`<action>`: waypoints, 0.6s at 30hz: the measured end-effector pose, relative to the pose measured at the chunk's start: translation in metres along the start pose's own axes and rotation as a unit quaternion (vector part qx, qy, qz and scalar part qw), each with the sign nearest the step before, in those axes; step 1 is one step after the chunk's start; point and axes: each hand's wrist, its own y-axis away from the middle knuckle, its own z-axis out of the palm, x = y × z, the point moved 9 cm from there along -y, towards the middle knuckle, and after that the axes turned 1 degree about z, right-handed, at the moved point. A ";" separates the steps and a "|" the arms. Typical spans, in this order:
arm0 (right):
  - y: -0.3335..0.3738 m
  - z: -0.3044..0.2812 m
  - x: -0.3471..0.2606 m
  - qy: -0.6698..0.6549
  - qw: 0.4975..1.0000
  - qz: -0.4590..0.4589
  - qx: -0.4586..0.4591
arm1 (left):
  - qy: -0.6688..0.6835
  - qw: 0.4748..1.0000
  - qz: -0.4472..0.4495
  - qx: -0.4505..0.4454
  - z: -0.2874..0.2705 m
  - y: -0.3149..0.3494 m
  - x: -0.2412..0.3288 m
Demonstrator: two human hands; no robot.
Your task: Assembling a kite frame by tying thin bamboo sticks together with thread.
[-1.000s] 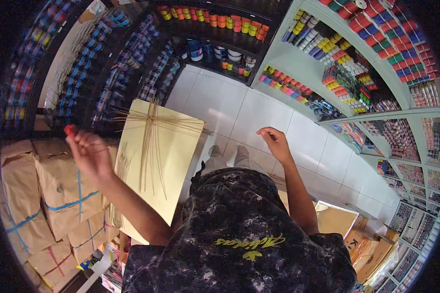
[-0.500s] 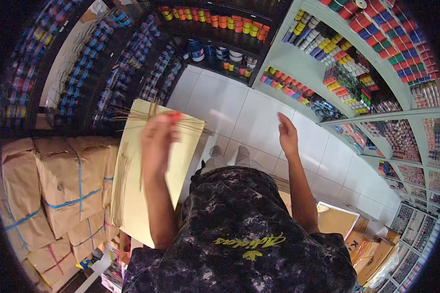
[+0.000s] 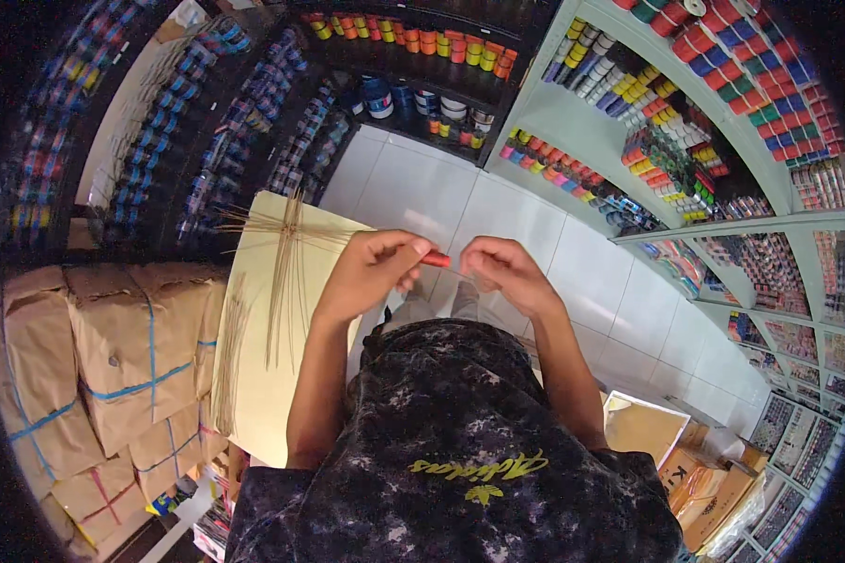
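Your left hand (image 3: pixel 371 272) holds a small red cylinder (image 3: pixel 437 258) between thumb and fingers, its free end pointing toward your right hand (image 3: pixel 512 274). That right hand is just beside it, a narrow gap between, with its fingers curled in close to the thumb; whether they pinch anything thin, you cannot tell from here. The red cylinder is in front of your torso, above the white tiled floor (image 3: pixel 507 202). To your left is a pale yellow worktop (image 3: pixel 258 403), where thin brown sticks (image 3: pixel 289 235) lie crossed near the far end and more run along the left edge. Beyond that edge, paper-wrapped parcels (image 3: pixel 113 328) are stacked, several tied with blue bands. Dark shelves (image 3: pixel 418 70) stand ahead, and pale green shelves (image 3: pixel 535 98) filled with coloured spools (image 3: pixel 709 52) rise on your right
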 end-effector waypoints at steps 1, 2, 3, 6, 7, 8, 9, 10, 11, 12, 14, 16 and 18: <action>0.004 -0.002 0.001 0.001 1.000 0.000 -0.002 | -0.013 1.000 -0.006 0.018 -0.010 0.003 -0.006; 0.008 -0.009 0.000 -0.060 0.998 -0.004 0.016 | -0.025 0.999 -0.011 0.035 -0.019 0.006 -0.013; 0.012 -0.016 -0.001 -0.120 0.992 -0.009 0.033 | 0.019 0.998 -0.009 0.062 -0.029 0.009 -0.021; 0.025 -0.048 0.000 -0.159 0.977 -0.027 0.141 | 0.097 0.980 -0.010 0.172 -0.073 0.023 -0.045; 0.028 -0.058 -0.002 -0.191 0.971 -0.058 0.131 | 0.109 0.976 -0.002 0.191 -0.083 0.028 -0.040; 0.032 -0.067 -0.003 -0.190 0.971 -0.058 0.132 | 0.109 0.976 -0.002 0.190 -0.093 0.032 -0.038; 0.041 -0.089 -0.011 -0.211 0.949 -0.098 0.214 | 0.106 0.968 0.017 0.228 -0.112 0.042 -0.034; 0.052 -0.110 -0.016 -0.229 0.917 -0.137 0.295 | 0.103 0.958 0.036 0.264 -0.130 0.052 -0.030; 0.057 -0.124 -0.017 -0.228 0.918 -0.135 0.293 | 0.117 0.950 0.040 0.287 -0.144 0.061 -0.028; 0.065 -0.143 -0.021 -0.244 0.903 -0.168 0.311 | 0.131 0.941 0.045 0.310 -0.156 0.070 -0.024; 0.072 -0.159 -0.025 -0.260 0.885 -0.201 0.331 | 0.117 0.945 0.025 0.306 -0.157 0.076 -0.009; 0.074 -0.163 -0.031 -0.191 0.895 -0.196 0.353 | 0.043 0.964 0.005 0.264 -0.148 0.075 -0.003; 0.073 -0.169 -0.030 -0.154 0.889 -0.185 0.390 | 0.046 0.966 0.013 0.253 -0.146 0.070 -0.003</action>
